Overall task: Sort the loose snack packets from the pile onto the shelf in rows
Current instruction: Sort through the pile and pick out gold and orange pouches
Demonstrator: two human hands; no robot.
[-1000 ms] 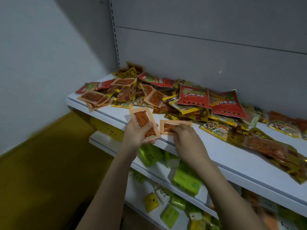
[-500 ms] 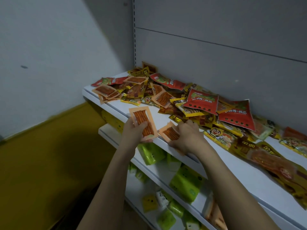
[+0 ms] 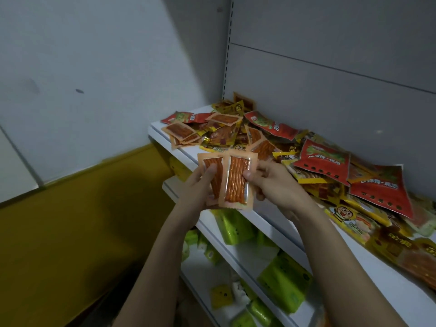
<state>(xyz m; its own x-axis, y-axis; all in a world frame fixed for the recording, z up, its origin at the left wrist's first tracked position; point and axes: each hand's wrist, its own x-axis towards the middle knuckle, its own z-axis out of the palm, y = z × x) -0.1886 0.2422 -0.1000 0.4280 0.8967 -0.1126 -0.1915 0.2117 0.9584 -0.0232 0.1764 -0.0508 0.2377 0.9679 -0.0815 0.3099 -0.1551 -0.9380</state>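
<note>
A pile of loose snack packets (image 3: 278, 147), red, yellow and orange, covers the white top shelf (image 3: 266, 215). My left hand (image 3: 198, 190) grips an orange packet of brown strips (image 3: 208, 165), thumb on its face. My right hand (image 3: 276, 182) pinches a second, similar orange packet (image 3: 237, 182) by its right edge. That packet overlaps the first one, and both are held upright side by side, just in front of the shelf's front edge. Large red packets (image 3: 325, 161) lie to the right of my hands.
Lower shelves (image 3: 236, 253) hold green and yellow packs (image 3: 285, 282). A grey back panel (image 3: 330, 79) and a slotted upright (image 3: 227, 43) rise behind the pile. A pale wall (image 3: 94, 67) and yellow floor (image 3: 70, 232) lie to the left.
My right hand lifted its orange packet off the shelf, turned it upright and brought it against the packet in my left hand. The camera swung left and closer.
</note>
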